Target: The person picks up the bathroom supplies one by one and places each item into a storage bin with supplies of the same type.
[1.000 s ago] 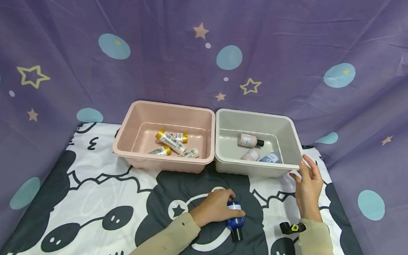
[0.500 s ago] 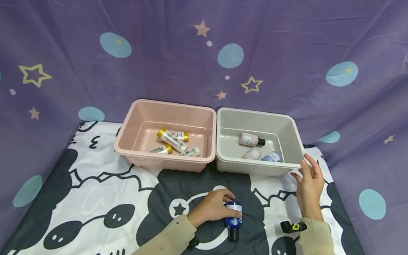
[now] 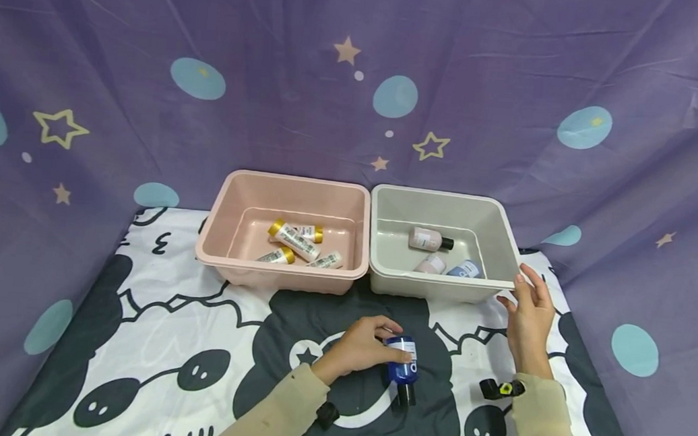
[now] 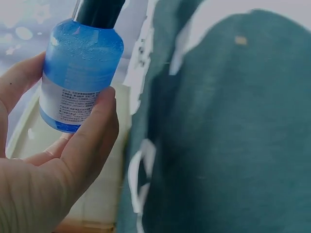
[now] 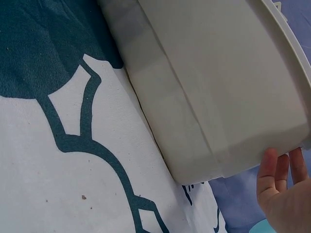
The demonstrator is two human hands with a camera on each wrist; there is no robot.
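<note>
In the head view my left hand (image 3: 359,346) holds a blue bottle (image 3: 403,365) with a black cap between thumb and fingers, above the dark patch of cloth. The cap points down toward the front. The left wrist view shows the thumb and fingers around its sides, over a white label with small print (image 4: 75,104). My right hand (image 3: 531,325) touches the front right corner of the light grey bin (image 3: 435,288), with fairly straight fingers at the rim. Inside that bin lie a pinkish bottle with a black cap (image 3: 425,239), another pinkish bottle (image 3: 431,263) and a blue one (image 3: 464,268).
A pink bin (image 3: 284,280) stands beside the grey one on the left. It holds several white tubes (image 3: 297,243), some with gold caps. Sheep-print cloth (image 3: 165,327) covers the surface, and a purple curtain (image 3: 272,104) hangs close behind the bins.
My left hand has turned the blue bottle a little and shifted slightly toward the bins; more of its label lettering shows. My right hand stays at the grey bin's corner.
</note>
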